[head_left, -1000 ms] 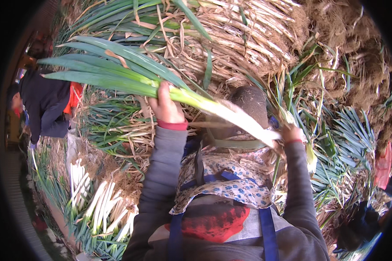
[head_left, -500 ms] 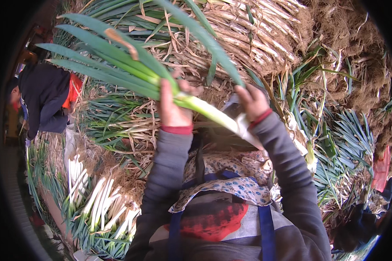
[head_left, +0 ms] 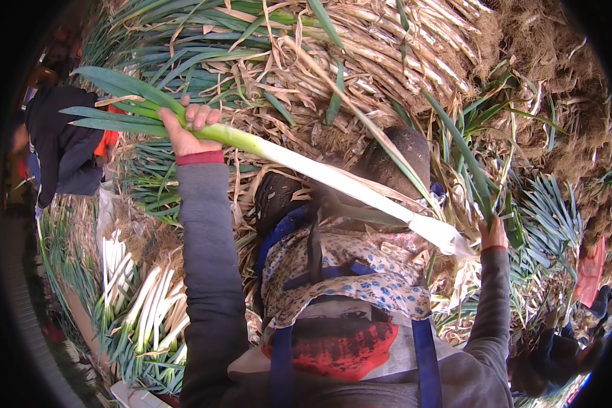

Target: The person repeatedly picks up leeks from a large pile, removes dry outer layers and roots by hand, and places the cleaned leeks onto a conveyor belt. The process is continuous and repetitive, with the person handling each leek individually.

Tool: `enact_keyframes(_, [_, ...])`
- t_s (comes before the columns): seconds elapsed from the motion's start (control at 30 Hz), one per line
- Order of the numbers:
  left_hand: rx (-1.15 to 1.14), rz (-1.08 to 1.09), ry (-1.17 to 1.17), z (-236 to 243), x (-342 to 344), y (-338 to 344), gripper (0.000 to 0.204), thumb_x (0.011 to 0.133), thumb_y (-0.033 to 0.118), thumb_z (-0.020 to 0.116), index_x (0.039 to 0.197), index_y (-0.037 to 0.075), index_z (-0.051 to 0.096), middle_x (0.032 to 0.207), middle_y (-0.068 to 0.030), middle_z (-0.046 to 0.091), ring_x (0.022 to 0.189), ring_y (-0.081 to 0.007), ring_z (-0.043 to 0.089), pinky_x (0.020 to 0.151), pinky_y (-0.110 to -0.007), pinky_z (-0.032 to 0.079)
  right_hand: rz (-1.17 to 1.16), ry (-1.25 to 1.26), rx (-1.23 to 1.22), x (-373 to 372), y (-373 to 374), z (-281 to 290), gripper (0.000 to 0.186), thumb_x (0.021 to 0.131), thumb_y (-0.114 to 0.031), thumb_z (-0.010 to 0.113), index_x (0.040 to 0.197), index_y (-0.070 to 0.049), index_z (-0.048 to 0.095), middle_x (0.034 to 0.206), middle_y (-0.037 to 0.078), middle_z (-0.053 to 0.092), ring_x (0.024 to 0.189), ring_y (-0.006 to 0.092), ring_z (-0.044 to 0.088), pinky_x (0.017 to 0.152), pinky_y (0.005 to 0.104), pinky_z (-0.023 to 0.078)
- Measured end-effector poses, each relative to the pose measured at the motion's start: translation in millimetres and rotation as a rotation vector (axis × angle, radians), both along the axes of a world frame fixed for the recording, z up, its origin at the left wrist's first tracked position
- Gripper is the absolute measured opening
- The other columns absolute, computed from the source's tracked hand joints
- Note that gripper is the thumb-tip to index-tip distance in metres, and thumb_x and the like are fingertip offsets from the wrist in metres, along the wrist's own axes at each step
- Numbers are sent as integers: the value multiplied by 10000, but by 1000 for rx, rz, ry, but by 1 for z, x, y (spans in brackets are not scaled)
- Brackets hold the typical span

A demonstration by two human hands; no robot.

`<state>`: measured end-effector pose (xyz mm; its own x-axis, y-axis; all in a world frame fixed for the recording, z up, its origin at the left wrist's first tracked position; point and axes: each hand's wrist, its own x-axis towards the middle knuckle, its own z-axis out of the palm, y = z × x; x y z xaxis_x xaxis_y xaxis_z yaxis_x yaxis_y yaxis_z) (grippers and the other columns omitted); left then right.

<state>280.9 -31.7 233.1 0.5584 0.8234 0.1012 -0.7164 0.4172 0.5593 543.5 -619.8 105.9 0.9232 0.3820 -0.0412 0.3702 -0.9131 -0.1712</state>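
Note:
My left hand (head_left: 192,128) is closed round the upper stalk of a long green onion (head_left: 333,175), just below its spreading green leaves. The white shank slants down to the right across my lap, its root end near my right hand (head_left: 494,234). That hand is closed on a stripped green leaf (head_left: 464,153), whose blade sticks up and to the left. A thin, drying leaf strip (head_left: 370,126) crosses in front of my knees and meets the shank near its lower end. Whether the stripped leaf still joins the shank is hard to see.
Untrimmed green onions (head_left: 401,51) with dry leaves and brown roots (head_left: 534,41) are heaped ahead. Peeled white-stemmed onions (head_left: 149,306) lie at left. Peeled-off leaves (head_left: 466,272) pile up at right, near a red piece of plastic (head_left: 591,272). A person in dark clothes (head_left: 64,139) bends at far left.
My left hand has moved left with the onion, and my right hand has swept down and right, drawing a leaf along. More of the white shank is bare.

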Motion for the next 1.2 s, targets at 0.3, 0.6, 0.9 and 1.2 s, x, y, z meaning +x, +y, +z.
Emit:
enact_keyframes(0.3, [-138, 220, 151, 60, 20, -12, 294, 906, 370, 523, 915, 81, 469, 660, 15, 436, 550, -119, 409, 580, -316, 417, 747, 597, 553, -75, 225, 87, 389, 879, -320, 581, 1076, 15, 548, 739, 171, 589, 694, 253, 608, 672, 342, 481])
enact_keyframes(0.6, [-141, 227, 294, -26, 29, -26, 258, 948, 335, 473, 776, 146, 439, 513, 86, 324, 400, -56, 302, 401, -232, 279, 601, 1442, 787, -98, 251, 101, 445, 921, -363, 497, 1178, 1, 493, 712, -11, 506, 605, 88, 484, 536, 236, 408])
enact_keyframes(0.9, [-387, 490, 557, -78, -26, 42, 370, 949, 401, 445, 704, 135, 370, 528, 62, 269, 396, -86, 278, 371, -279, 277, -61, 1145, 652, -89, 67, 64, 435, 916, -348, 509, 1136, 27, 507, 596, -57, 437, 479, 59, 413, 432, 224, 307])
enact_keyframes(1.2, [-127, 703, 348, -26, -153, 37, 207, 912, 261, 537, 917, 54, 534, 506, 53, 304, 386, -69, 272, 335, -242, 288, 555, -19, 114, -16, 147, 89, 144, 830, -195, 596, 844, -59, 641, 821, 134, 602, 673, 322, 592, 588, 400, 483])
